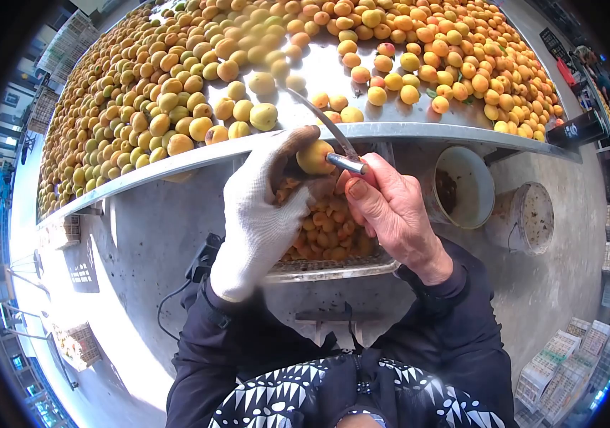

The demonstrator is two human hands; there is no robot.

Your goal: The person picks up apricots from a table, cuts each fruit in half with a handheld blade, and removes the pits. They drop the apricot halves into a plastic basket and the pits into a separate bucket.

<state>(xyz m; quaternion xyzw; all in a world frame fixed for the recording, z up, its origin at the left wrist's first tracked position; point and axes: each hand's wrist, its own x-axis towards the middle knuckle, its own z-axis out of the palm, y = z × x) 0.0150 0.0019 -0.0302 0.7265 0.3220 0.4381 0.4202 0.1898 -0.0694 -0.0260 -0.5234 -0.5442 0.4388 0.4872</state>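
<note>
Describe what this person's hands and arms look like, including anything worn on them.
The left hand is covered by a white knitted work glove, stained brownish toward the tips. The right hand is bare, with no glove. Both arms are in dark long sleeves that bunch slightly at the wrists.

Left hand [262,207]: white-gloved, fingers curled round the apricot [315,157], wrist below it. Right hand [390,210]: bare, just right of the apricot, fist closed on a knife [326,125]; dark-sleeved forearms [462,314] converge beneath it.
</note>
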